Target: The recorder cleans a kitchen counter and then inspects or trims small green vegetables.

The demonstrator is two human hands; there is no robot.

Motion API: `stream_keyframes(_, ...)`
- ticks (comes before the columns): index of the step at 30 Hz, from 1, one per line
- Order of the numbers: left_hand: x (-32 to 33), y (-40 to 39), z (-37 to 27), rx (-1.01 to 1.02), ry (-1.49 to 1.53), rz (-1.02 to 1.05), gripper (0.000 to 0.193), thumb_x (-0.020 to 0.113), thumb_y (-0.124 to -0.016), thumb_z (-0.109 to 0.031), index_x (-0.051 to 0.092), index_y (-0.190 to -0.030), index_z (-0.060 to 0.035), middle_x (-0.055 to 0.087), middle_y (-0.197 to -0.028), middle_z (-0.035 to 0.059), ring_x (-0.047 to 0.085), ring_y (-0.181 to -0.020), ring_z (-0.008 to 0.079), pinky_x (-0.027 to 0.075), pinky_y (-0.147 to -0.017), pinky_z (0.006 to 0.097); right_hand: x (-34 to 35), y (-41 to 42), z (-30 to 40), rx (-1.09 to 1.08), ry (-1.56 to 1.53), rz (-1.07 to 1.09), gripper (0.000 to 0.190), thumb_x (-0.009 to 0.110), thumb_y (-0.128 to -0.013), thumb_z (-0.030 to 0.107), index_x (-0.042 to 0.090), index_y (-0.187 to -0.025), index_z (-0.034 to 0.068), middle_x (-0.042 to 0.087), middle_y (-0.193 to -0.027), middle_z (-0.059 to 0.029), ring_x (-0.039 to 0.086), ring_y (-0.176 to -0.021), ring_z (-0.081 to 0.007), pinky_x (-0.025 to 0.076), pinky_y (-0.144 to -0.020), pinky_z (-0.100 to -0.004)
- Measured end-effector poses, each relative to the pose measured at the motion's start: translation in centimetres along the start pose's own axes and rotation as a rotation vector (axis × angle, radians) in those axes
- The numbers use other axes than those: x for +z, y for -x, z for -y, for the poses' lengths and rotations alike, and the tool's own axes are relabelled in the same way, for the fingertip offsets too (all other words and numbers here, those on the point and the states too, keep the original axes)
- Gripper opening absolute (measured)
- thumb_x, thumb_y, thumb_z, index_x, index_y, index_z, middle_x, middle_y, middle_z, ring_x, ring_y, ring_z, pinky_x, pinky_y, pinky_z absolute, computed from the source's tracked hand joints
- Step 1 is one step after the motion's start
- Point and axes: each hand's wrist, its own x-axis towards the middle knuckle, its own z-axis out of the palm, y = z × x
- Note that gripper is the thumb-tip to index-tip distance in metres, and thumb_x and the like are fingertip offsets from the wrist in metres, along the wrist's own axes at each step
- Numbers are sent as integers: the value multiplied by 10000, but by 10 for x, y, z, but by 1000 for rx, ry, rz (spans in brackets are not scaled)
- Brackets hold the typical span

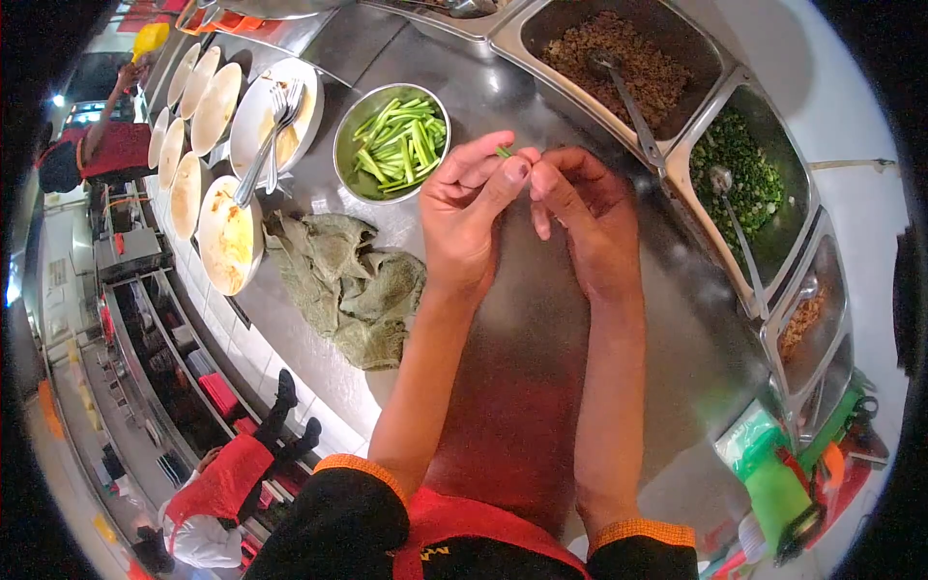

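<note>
Both of my hands are raised above the steel counter, fingertips meeting. My left hand pinches a small green vegetable piece between thumb and fingers; only its tip shows. Thumb and bent fingers of my right hand come up against the left fingertips, and whether they also grip the piece is hidden. Just left of my left hand stands a round steel bowl of cut green stalks. Below the bowl, a crumpled grey-green cloth lies beside my left forearm.
Steel pans with brown crumbled food, chopped green herbs and orange-brown bits line the right; spoons rest in them. Soiled white bowls and forks stand left. A green bottle is lower right. Two people are beyond the counter.
</note>
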Motion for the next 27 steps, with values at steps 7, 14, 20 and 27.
stream_keyframes(7,0,0,2,58,-17,9,263,667,-861,24,618,-1119,31,706,-987,160,662,-830,151,536,-729,273,0,0,-2,-30,24,-3,164,685,-902,184,652,-929,25,607,-740,11,510,-581,-55,408,-524,-208)
stream_keyframes(14,11,0,-2,84,-52,20,298,657,-859,41,582,-1147,34,701,-895,135,649,-733,158,536,-568,282,-3,-1,1,0,34,-11,170,670,-912,186,650,-932,18,599,-744,9,513,-587,-61,410,-524,-210)
stream_keyframes(20,5,-2,-1,148,-180,35,324,655,-847,73,565,-1156,35,696,-871,105,645,-754,138,531,-651,260,1,0,1,-61,104,-41,156,712,-875,149,656,-938,18,645,-829,-1,551,-684,-45,436,-593,-196)
stream_keyframes(27,3,-2,0,169,-244,37,307,659,-834,93,572,-1123,41,695,-873,84,648,-795,118,515,-743,253,2,1,-1,-149,182,-91,113,706,-867,111,657,-901,14,660,-871,-5,579,-780,-52,470,-704,-216)
